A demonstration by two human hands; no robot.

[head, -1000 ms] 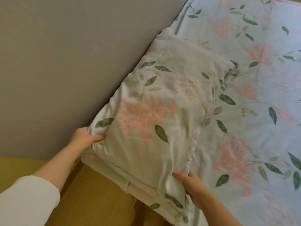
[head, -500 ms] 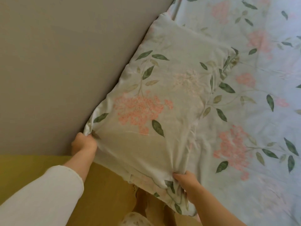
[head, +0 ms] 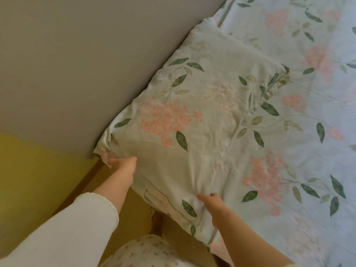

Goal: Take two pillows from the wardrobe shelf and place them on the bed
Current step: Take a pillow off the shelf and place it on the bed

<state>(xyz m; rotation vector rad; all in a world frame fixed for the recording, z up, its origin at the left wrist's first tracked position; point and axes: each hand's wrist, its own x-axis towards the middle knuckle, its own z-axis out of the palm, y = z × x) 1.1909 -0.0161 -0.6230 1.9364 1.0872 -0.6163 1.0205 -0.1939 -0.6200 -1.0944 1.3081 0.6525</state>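
Two hands grip the pale green floral fabric pillow (head: 196, 120): right hand (head: 212, 206) pinches its lower-centre edge, left hand (head: 123, 163) clasps its left corner. Best press it flat against the grey headboard (head: 96, 64), upper left, on the floral bedsheet (head: 308, 132).

A pillow (head: 196, 120) lies on the bed (head: 308, 132), its long edge against the headboard (head: 86, 64) at ten o'clock. Both hands touch its near edge: left hand (head: 121, 164) at eight o'clock, right hand (head: 212, 203) at six.

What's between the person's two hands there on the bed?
In the head view, only the near edge of the pale green floral pillow spans from the left hand to the right hand; both grip it.
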